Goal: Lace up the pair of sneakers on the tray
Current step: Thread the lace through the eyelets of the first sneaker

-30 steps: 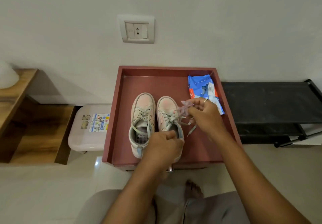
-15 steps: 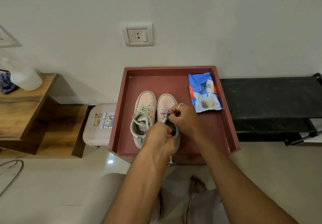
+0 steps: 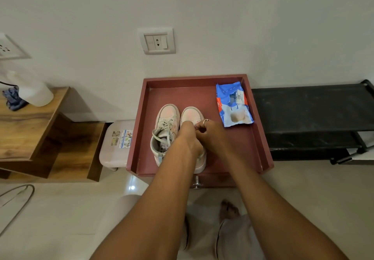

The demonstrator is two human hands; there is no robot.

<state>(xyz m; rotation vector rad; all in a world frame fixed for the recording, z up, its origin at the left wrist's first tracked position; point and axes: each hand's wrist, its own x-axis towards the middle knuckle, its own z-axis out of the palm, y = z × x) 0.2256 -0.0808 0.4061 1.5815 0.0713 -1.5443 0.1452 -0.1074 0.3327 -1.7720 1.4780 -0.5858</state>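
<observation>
Both hands, left hand (image 3: pixel 189 138) and right hand (image 3: pixel 212 136), are pinching laces over the right sneaker (image 3: pixel 191 116), hiding them; a blue packet (image 3: pixel 233 105) is lying nearby on the tray (image 3: pixel 261 138), its print unreadable.

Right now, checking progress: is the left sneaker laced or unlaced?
Laced: the left sneaker shows laces crisscrossing over its tongue, ends loose. Both hands are at the right sneaker.
</observation>
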